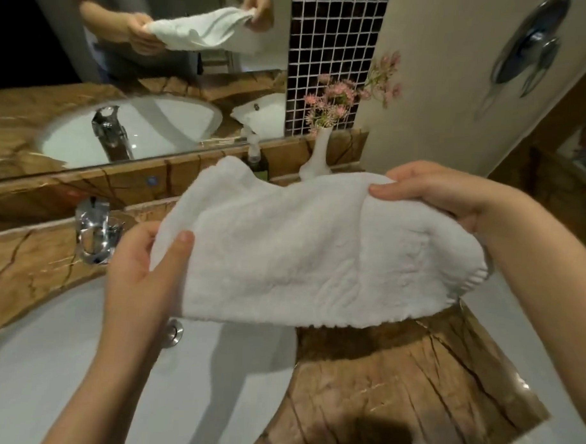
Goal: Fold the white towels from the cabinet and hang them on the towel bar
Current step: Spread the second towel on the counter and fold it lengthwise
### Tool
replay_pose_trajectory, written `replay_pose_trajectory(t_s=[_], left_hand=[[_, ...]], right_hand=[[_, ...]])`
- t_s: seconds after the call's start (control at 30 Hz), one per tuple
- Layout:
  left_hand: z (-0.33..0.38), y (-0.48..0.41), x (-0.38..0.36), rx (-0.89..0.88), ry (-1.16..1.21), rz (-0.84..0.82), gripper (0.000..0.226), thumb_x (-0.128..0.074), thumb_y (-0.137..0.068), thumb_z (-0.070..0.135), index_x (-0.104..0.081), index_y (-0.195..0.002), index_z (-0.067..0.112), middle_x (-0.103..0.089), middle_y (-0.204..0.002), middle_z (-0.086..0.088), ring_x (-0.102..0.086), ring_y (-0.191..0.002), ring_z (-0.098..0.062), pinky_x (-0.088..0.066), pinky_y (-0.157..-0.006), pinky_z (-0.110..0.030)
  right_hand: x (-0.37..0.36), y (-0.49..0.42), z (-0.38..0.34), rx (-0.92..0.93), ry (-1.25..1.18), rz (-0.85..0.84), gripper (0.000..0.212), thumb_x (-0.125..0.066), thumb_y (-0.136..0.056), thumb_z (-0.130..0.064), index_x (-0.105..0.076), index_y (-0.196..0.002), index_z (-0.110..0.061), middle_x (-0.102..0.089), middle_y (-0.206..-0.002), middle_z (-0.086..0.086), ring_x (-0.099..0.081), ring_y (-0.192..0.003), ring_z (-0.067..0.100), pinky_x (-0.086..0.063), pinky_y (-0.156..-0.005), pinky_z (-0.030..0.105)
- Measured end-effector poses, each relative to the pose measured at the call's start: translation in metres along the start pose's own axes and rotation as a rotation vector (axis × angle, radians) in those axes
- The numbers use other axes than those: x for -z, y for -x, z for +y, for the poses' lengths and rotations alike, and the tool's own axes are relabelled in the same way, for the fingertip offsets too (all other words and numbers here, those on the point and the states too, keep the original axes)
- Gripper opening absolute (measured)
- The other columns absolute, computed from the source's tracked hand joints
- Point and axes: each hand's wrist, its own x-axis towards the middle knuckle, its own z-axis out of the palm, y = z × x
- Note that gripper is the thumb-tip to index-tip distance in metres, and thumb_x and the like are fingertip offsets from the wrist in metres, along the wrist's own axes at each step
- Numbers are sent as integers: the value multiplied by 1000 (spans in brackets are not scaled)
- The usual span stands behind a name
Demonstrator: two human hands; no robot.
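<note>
The left hand (pixel 144 269) and right hand (pixel 442 197) pinched the white towel's (pixel 300 255) opposite edges; soft, limp, best gripped at corners.

Plain white towel (pixel 300 252) with a faint ribbed band, brown countertop (pixel 395 385) streaked with dark crack-like veins, white sink basin (pixel 30 378), shiny silver tap (pixel 95 235), black mosaic tiles (pixel 327 57) in a white grid of grout, pink flowers (pixel 339 97) in a white vase (pixel 319 153), dark green bottle (pixel 258 167).

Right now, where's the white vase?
Head view, right of centre: the white vase stands at the back of the counter, just right of the dark pump bottle, behind the upper edge of the towel.
</note>
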Motion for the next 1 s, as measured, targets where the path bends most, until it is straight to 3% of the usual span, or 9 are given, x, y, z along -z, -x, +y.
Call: replay_pose_trajectory(t_s=[0.17, 0.3, 0.43, 0.53, 0.6, 0.7, 0.8, 0.9, 1.0], left_hand=[[-13, 85, 55, 69, -47, 95, 6, -63, -85, 39, -62, -83, 44, -67, -86, 18, -64, -72, 2, -46, -48, -12], [-31, 148, 91, 109, -138, 126, 6, -61, -87, 42, -59, -88, 37, -62, -88, 23, -61, -78, 0, -48, -62, -28], [-51, 201, 112, 90, -262, 159, 6, -58, -90, 35, -56, -94, 30, -59, -85, 21, -55, -80, 11, -40, -58, -4], [-68, 234, 124, 84, -372, 187, 8, -59, -92, 26, -54, -98, 24, -55, -81, 21, -53, -78, 16, -37, -58, -1], [-79, 252, 130, 103, -460, 179, 11, -57, -93, 29, -53, -101, 24, -53, -82, 22, -52, -78, 17, -39, -55, -5], [-94, 270, 134, 178, -608, 148, 23, -49, -94, 40, -52, -110, 23, -53, -87, 22, -51, -71, 4, -31, -52, -13], [-101, 277, 136, 210, -869, 120, 32, -55, -92, 32, -50, -120, 17, -60, -102, 1, -53, -83, -15, -40, -57, -28], [-97, 276, 131, 78, -1098, 47, 43, -64, -84, 11, -52, -125, 10, -57, -117, -12, -53, -104, -32, -45, -83, -46], [-85, 271, 111, -150, -1061, -59, 39, -68, -80, 3, -61, -118, 10, -60, -117, -15, -57, -102, -35, -49, -81, -45]], right_hand=[[-58, 25, 13, -123, 203, -117, 67, -77, -59, -44, -66, -109, -2, -71, -107, 16, -68, -97, 33, -52, -91, 47], [-104, 38, 34, -157, 417, -181, 50, -73, -56, -55, -73, -89, -18, -74, -92, 3, -71, -83, 17, -54, -72, 32], [-149, 41, 62, -230, 562, -181, 48, -70, -56, -57, -69, -85, -19, -72, -84, -2, -68, -82, 18, -50, -71, 32], [-180, 40, 89, -248, 608, -228, 30, -74, -66, -50, -71, -71, -21, -72, -73, -6, -67, -76, 15, -48, -67, 28], [-197, 37, 107, -232, 703, -215, 30, -74, -73, -49, -74, -77, -19, -73, -77, -4, -67, -78, 16, -49, -68, 28], [-220, 27, 137, -153, 796, -155, 39, -73, -77, -47, -71, -90, -11, -68, -85, -5, -62, -83, 18, -45, -67, 28], [-235, 25, 159, 5, 1040, -34, 51, -68, -78, -55, -62, -113, -18, -59, -102, -7, -54, -92, 16, -40, -71, 29], [-240, 31, 178, 216, 1206, 109, 51, -61, -79, -61, -60, -114, -24, -61, -108, -1, -56, -99, 20, -44, -75, 35], [-236, 40, 188, 374, 1251, 227, 49, -59, -81, -60, -60, -116, -26, -60, -110, -2, -55, -108, 21, -42, -84, 41]])
